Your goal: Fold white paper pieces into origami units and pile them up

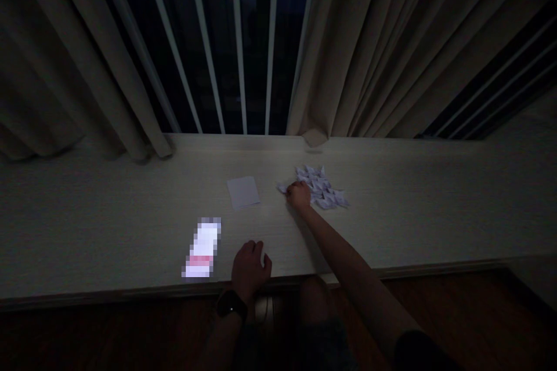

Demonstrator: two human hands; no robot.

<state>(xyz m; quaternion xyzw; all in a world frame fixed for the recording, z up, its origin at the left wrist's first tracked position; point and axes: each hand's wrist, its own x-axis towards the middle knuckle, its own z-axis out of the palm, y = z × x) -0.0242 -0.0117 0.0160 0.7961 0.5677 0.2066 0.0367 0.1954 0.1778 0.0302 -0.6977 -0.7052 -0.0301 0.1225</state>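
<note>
My right hand [299, 194] is closed at the left edge of a group of small white folded paper boats [321, 186]. Its fingers pinch one paper boat [282, 188], whose pointed end sticks out to the left. Some of the group is hidden behind the hand. My left hand [250, 268], with a dark watch [231, 305] on the wrist, rests near the front edge of the pale ledge, thumb apart from the loosely bent fingers and nothing visible in it. Beyond it lies a stack of square white paper [243, 192], left of my right hand.
A lit phone [202, 248], its screen blurred out, lies on the pale ledge [413, 203] left of my left hand. Long beige curtains [374, 40] hang along the back, beside a dark window with white bars [238, 46]. The ledge's front edge runs close to my knees.
</note>
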